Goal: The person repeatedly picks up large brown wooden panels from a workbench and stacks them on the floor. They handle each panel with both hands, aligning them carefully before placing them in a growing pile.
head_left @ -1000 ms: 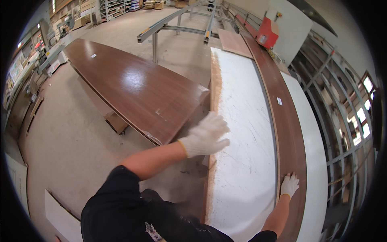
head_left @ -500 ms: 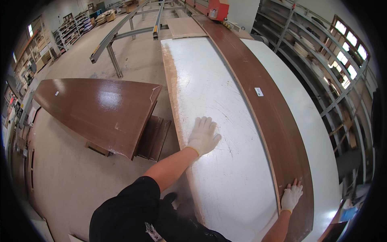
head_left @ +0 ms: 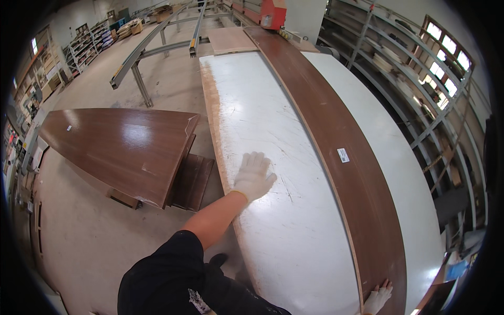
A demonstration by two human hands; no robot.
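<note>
A long brown wood-grain board lies lengthwise on a scratched white tabletop and bears a small white label. My right hand, in a white glove, rests on the board's near end with its fingers stretched out; the picture's lower edge cuts off its wrist. To the left, my gloved left hand lies flat on the tabletop, its fingers extended and nothing in it. The board's far end reaches up to a red machine part.
Brown panels are stacked low at the left, beyond the table's worn left edge. Metal rails on legs run along the far left. Grey shelving stands to the right. A wooden sheet lies at the table's far end.
The brown board and its label have slid toward me along the tabletop, and my right hand has come nearer with it. My left hand stays flat on the tabletop. The view has shifted slightly.
</note>
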